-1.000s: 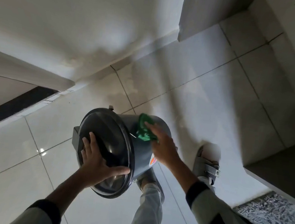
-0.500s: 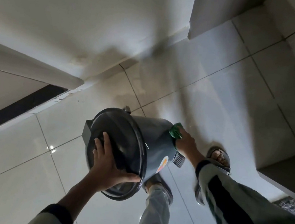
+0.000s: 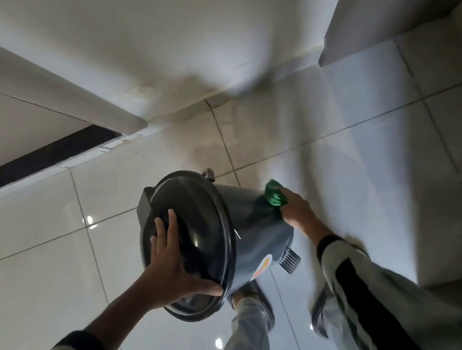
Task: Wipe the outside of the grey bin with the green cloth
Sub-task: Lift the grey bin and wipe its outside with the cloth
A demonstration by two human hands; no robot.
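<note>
Grey bin (image 3: 257, 235): tilted well over above the tiled floor (image 3: 44, 240), its closed lid (image 3: 187, 244) facing the camera and its base pointing away; whether any part touched the floor could not be told.
Left hand (image 3: 176, 266): spread flat on the lid, fingers splayed wide, thumb hooked along the lid's lower rim, bracing the bin rather than gripping it.
Right hand (image 3: 298, 208): at the far end of the bin's side, fingers curled closed around the green cloth (image 3: 275, 194).
Green cloth: bunched, pressed against the bin's upper outer wall near the base.
Pedal (image 3: 290, 260): ribbed, jutting from the bin's lower side, just below the right wrist.
Sticker (image 3: 262, 266): orange and white, on the bin's side beside the pedal.
In the way: the lid and left hand hid most of the bin's body; the right sleeve (image 3: 381, 312) covered the floor on that side.
Around: a trouser leg (image 3: 245, 340) and shoe (image 3: 253, 292) just beneath the bin; a white wall (image 3: 125, 33) beyond.
</note>
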